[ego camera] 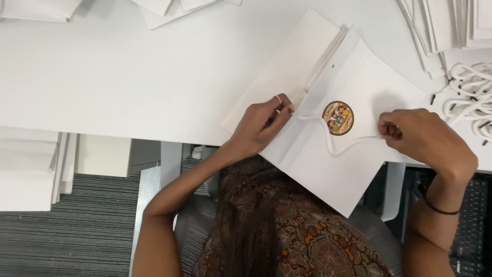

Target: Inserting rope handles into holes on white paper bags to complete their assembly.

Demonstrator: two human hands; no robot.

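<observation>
Two hands at work over a white table (128, 77), seen from above. Grey ribbed carpet (77, 225) shows below the table edge; a white cabinet or panel stands under the table at left.

A flat white paper bag (318, 164) lies tilted on the near edge of the table, its lower corner hanging past the edge over the person's lap. A round, colourful sticker (337, 118) sits near its middle. A white cord handle (333, 146) loops across the bag below the sticker, between the two hands. A second flat bag (287, 66) lies partly under the first, towards the far side.

Left hand (261, 125): fingers curled, pinching the left end of the cord at the bag's top edge; ring on one finger. Right hand (425, 136): fingers closed on the right end of the cord at the bag's right edge; dark band on the wrist.

Loose white cords (469, 95) with dark tips are heaped at far right. Stacks of flat white bags (451, 25) lie top right, more along the top edge, and another stack (28, 169) sits at left below table level.
</observation>
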